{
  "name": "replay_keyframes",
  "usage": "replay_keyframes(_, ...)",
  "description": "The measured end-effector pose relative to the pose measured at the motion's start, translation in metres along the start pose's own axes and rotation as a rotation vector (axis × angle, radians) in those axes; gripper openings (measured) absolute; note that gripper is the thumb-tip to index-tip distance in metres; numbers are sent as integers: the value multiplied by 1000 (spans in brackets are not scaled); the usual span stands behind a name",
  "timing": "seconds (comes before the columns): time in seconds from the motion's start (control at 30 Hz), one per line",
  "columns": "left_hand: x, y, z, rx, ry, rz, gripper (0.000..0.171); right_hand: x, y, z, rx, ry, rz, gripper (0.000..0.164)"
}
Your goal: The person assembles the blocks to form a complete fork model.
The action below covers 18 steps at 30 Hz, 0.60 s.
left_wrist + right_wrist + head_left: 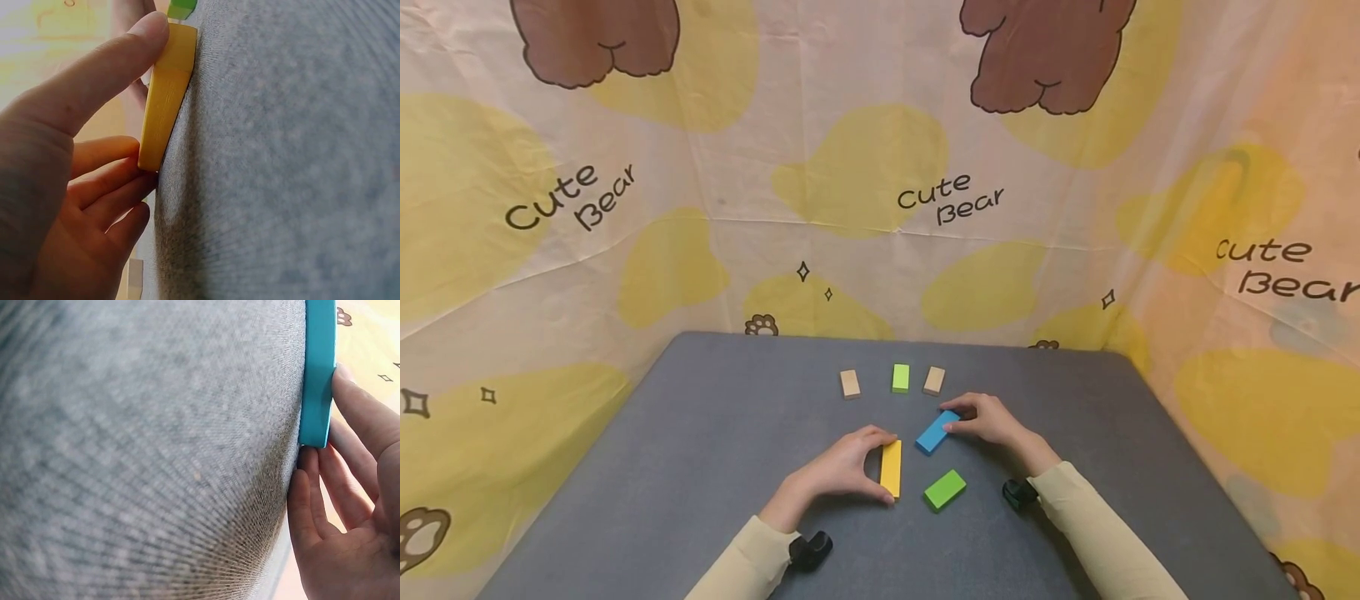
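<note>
My left hand [842, 465] spans a long yellow block [891, 469], thumb at its near end and fingertips at its far end. In the left wrist view, the thumb [153, 31] presses one end of that block while the fingers curl against the other; it lies on the grey cloth. To the right, my right hand [988, 418] pinches the far end of a slanted blue block [937, 432]. The right wrist view has the thumb [345, 378] on the blue block's upper face and fingers by its end. Between the hands, nearer the body, lies a green block [945, 490].
Farther back on the grey table [737, 417] lie a left wooden block [849, 384], a small light-green block [900, 378] and a right wooden block [934, 381]. A printed curtain [850, 167] hangs behind the table and along both sides.
</note>
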<state>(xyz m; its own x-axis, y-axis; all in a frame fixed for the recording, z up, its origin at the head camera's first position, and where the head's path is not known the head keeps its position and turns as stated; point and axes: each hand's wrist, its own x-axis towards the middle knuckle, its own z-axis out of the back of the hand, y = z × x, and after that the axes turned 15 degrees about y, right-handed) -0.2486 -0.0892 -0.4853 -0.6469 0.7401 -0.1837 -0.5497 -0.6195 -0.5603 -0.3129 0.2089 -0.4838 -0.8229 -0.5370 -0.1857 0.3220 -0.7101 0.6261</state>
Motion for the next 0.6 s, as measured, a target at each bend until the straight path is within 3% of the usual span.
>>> replay_keyframes(0.37,-1,0,-1,-14,-5,14,88,0,1,1,-4,5,6,43)
replay_keyframes(0.5,-4,0,1,-18,-48,14,75,-1,0,1,2,5,9,43)
replay_keyframes(0.6,-7,-1,4,30,-77,3,64,-1,0,1,4,3,13,43)
